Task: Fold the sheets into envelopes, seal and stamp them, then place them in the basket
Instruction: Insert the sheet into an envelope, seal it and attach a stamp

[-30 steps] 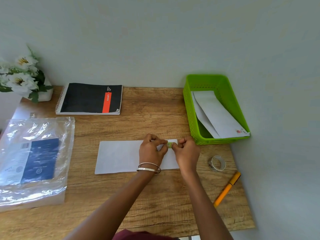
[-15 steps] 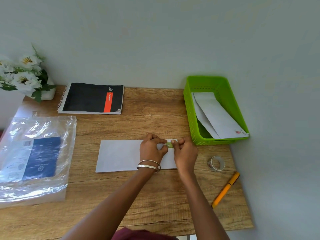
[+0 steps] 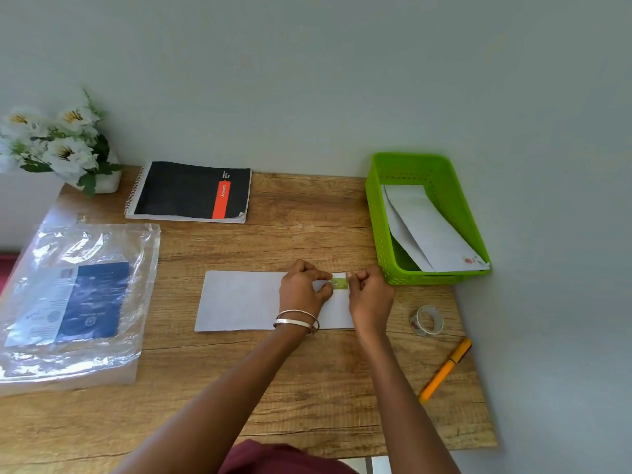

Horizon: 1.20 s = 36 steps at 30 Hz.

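Each grip pinches one end of a small green stamp (image 3: 340,283) — left hand (image 3: 302,288) and right hand (image 3: 371,295) meet over the right end of a white envelope (image 3: 246,301), lying flat at centre frame on the wooden tabletop (image 3: 307,378). At upper right, a green basket (image 3: 378,227) holds finished envelopes (image 3: 431,230) — a tape roll (image 3: 426,320) lies below it.

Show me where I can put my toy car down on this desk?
Bare wood lies between the notebook and the envelope, and along the near edge beside the plastic bag. It is crowded by the basket, tape roll and pen.
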Available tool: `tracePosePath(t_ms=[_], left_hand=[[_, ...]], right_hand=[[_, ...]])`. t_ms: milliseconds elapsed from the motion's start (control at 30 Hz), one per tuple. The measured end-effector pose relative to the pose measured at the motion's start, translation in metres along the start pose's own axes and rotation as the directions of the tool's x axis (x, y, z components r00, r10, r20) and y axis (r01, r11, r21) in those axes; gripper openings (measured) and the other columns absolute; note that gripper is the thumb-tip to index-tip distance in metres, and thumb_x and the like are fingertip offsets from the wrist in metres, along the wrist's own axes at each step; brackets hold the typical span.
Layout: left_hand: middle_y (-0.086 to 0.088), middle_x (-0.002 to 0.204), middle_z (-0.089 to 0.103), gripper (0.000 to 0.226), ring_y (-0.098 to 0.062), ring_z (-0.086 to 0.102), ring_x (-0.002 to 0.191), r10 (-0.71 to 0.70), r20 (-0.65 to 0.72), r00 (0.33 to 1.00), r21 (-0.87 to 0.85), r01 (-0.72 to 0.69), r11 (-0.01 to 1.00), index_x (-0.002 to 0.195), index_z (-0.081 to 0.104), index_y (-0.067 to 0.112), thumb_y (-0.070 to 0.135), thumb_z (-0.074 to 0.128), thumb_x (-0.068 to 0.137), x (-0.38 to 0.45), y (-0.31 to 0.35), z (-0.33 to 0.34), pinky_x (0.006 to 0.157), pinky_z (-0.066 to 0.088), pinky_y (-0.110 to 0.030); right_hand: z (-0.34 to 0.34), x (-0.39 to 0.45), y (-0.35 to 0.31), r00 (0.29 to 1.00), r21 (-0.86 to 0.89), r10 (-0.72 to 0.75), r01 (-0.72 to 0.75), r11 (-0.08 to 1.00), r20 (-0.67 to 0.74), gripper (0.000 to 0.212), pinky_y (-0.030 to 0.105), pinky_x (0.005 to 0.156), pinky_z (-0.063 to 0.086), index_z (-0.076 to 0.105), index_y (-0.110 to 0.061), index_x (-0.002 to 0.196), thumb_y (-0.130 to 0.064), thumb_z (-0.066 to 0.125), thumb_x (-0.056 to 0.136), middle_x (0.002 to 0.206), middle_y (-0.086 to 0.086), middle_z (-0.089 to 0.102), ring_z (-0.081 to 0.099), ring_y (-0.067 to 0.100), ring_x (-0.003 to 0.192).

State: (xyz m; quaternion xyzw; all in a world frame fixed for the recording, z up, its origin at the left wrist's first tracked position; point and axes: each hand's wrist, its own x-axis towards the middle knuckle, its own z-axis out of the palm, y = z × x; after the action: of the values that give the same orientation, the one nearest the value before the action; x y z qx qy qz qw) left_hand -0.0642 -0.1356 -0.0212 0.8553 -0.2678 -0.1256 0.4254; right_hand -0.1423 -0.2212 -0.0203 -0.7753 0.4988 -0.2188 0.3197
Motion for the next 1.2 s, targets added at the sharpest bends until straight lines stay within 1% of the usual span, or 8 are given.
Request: tracePosePath(t_ms=[133,233,367,567,667,800,1100,1200], left_hand=[[-0.006,0.088,0.06,0.018,-0.016,0.056,0.078,0.018,-0.013,1.0,-0.017,-0.018,1.0,0.088,0.076,0.009,0.012,0.077,0.07,0.0,-0.002,0.001,0.07,0.038,-0.02],[-0.006,0.087,0.061,0.018,-0.013,0.054,0.077,0.03,-0.024,0.999,-0.023,-0.03,0.999,0.088,0.076,0.01,0.014,0.077,0.071,-0.001,-0.003,0.001,0.069,0.038,-0.02],[-0.006,0.09,0.06,0.02,-0.013,0.053,0.08,0.028,-0.008,1.0,-0.004,-0.028,1.0,0.091,0.075,0.01,0.011,0.076,0.071,0.0,-0.003,0.001,0.071,0.036,-0.019],[-0.007,0.091,0.06,0.02,-0.017,0.055,0.082,0.029,-0.003,1.0,-0.007,-0.029,1.0,0.092,0.075,0.009,0.01,0.074,0.072,-0.002,-0.001,0.0,0.071,0.038,-0.02],[-0.008,0.091,0.06,0.02,-0.017,0.055,0.082,0.034,-0.007,0.999,-0.01,-0.034,0.999,0.092,0.075,0.008,0.01,0.075,0.072,-0.002,-0.001,-0.001,0.072,0.037,-0.02],[-0.007,0.092,0.06,0.02,-0.012,0.051,0.08,0.058,-0.02,0.998,0.001,-0.058,0.998,0.093,0.075,0.009,0.011,0.074,0.073,-0.003,-0.001,0.0,0.071,0.036,-0.019],[-0.009,0.094,0.059,0.02,-0.02,0.055,0.084,0.105,0.004,0.994,0.059,-0.105,0.993,0.096,0.074,0.007,0.012,0.071,0.077,-0.003,-0.002,0.0,0.069,0.038,-0.022],[-0.013,0.09,0.058,0.012,-0.027,0.057,0.075,0.215,0.051,0.975,0.186,-0.221,0.958,0.087,0.075,0.005,0.012,0.072,0.077,-0.007,-0.003,-0.002,0.061,0.043,-0.025]], right_hand=[[-0.002,-0.001,0.004,0.997,0.076,-0.007,0.002,0.997,0.073,0.031,0.026,0.057,0.036,0.053,-0.011,0.079,-0.031,0.076,0.078,0.066,0.002,0.057,0.053,0.017,0.06],[-0.002,0.001,0.007,0.991,0.019,-0.027,0.024,1.0,0.135,0.037,0.024,0.052,0.032,0.049,-0.013,0.083,-0.033,0.079,0.075,0.069,0.002,0.055,0.051,0.016,0.063],[-0.005,0.001,0.01,0.987,0.003,-0.074,0.074,0.997,0.142,0.024,0.026,0.06,0.035,0.053,-0.009,0.087,-0.022,0.073,0.082,0.072,0.003,0.057,0.054,0.019,0.067],[-0.002,-0.006,0.014,0.983,-0.028,-0.174,0.176,0.984,0.066,0.009,0.027,0.06,0.032,0.053,-0.006,0.088,-0.013,0.058,0.092,0.076,0.009,0.061,0.056,0.025,0.069],[-0.004,-0.004,0.013,0.99,0.049,-0.128,0.125,0.991,0.054,0.019,0.027,0.056,0.033,0.049,-0.008,0.085,-0.022,0.06,0.092,0.07,0.007,0.058,0.054,0.022,0.062],[0.0,-0.002,0.01,0.989,0.001,-0.084,0.084,0.996,0.122,0.03,0.026,0.06,0.038,0.047,-0.012,0.088,-0.029,0.071,0.084,0.08,0.008,0.063,0.059,0.022,0.071],[-0.004,-0.001,0.006,0.989,-0.026,-0.06,0.064,0.998,0.133,0.018,0.026,0.062,0.033,0.046,-0.013,0.086,-0.019,0.062,0.09,0.083,0.011,0.062,0.06,0.028,0.077],[-0.004,-0.002,0.0,0.989,-0.071,-0.05,0.06,0.996,0.139,0.013,0.026,0.064,0.033,0.052,-0.009,0.091,-0.018,0.061,0.091,0.091,0.013,0.064,0.06,0.03,0.085]])
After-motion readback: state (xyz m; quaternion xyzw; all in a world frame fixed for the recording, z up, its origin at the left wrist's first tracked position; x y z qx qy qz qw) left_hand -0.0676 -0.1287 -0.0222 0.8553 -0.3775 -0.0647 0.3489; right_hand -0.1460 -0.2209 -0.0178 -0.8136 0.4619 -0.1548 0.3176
